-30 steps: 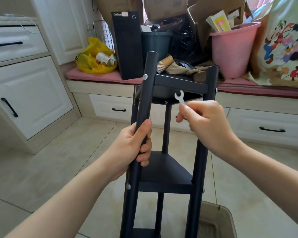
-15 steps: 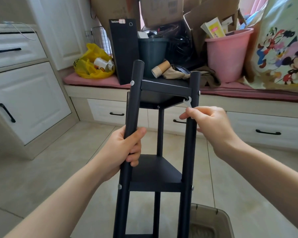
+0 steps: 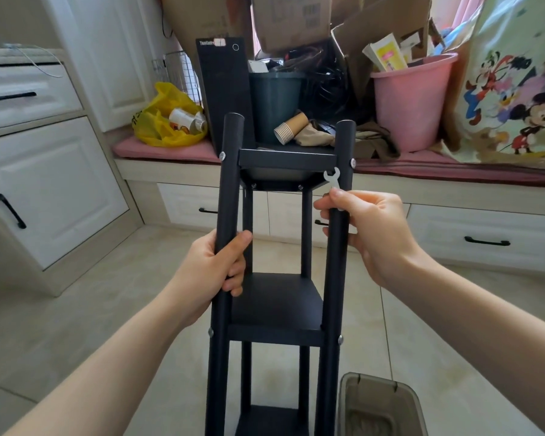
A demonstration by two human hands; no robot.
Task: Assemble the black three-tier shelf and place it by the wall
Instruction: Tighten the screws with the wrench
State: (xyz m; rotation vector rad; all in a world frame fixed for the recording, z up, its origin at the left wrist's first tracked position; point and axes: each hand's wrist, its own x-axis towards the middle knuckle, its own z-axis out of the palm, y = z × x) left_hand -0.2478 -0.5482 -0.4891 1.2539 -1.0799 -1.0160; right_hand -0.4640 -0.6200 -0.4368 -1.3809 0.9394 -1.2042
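Shelf [image 3: 276, 305] stood upright on the floor [image 3: 107, 309] (three tiers fitted), left hand [image 3: 214, 265] wrapped round its nine o'clock post [image 3: 230, 184], right hand [image 3: 368, 228] pinching a small wrench [image 3: 332, 177] beside the three o'clock post [image 3: 340, 278].

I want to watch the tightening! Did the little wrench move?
Yes. The wrench went right, ending close beside the shelf's right post.

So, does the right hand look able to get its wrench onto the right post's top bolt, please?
Probably yes: the right hand holds the wrench just below and left of that bolt, and nothing blocks it.
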